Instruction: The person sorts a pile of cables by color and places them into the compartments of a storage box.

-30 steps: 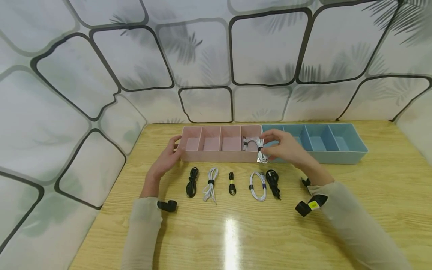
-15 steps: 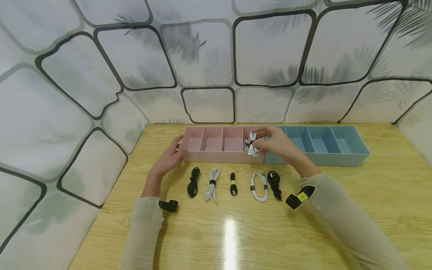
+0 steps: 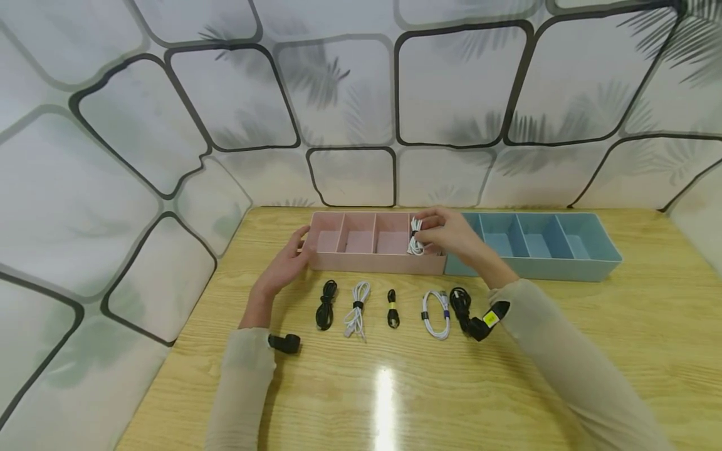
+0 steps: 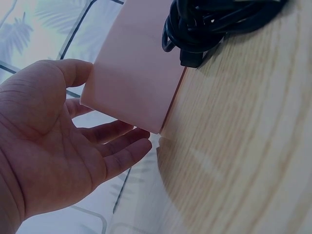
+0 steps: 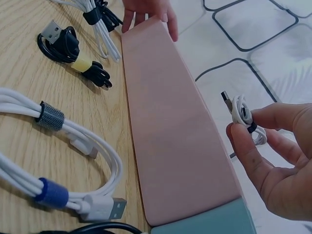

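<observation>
My right hand (image 3: 451, 237) pinches a bundled white USB cable (image 3: 416, 240) over the rightmost compartment of the pink divided box (image 3: 372, 263). In the right wrist view, thumb and fingers grip this cable (image 5: 240, 108) by its dark strap, its metal plug sticking out. That compartment is mostly hidden behind hand and cable. At the box's left end rests my left hand (image 3: 284, 266), fingers relaxed; in the left wrist view its fingertips touch the pink end wall (image 4: 136, 73). The three other pink compartments show bare floors.
A blue divided box (image 3: 547, 268) adjoins the pink one on the right. In front lie a black cable (image 3: 325, 305), a white cable (image 3: 358, 307), a small black cable with yellow strap (image 3: 393, 310), a looped white cable (image 3: 426, 321) and another black cable (image 3: 460, 304).
My right hand has moved left with the white USB cable, from the boxes' junction to above the rightmost pink compartment. The left hand stays at the pink box's end. The view has shifted slightly.
</observation>
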The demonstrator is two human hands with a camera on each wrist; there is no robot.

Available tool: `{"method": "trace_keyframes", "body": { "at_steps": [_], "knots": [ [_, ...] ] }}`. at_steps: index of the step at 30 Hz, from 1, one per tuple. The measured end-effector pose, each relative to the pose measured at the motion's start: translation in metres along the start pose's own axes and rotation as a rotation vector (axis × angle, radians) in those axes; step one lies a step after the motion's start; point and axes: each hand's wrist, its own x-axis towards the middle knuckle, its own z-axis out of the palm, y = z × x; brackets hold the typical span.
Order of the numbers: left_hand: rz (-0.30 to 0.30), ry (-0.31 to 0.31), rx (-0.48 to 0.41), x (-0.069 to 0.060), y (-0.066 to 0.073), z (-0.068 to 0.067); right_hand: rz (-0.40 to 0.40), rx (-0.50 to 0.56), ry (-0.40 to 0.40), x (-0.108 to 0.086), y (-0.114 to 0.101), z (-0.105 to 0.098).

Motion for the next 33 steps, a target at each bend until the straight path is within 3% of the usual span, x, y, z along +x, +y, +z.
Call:
{"method": "trace_keyframes", "body": {
  "at_steps": [33],
  "knots": [
    [0.003, 0.010, 0.001, -0.002, 0.002, 0.001, 0.048, 0.074, 0.081, 0.022, 0.003, 0.017]
  ]
}}
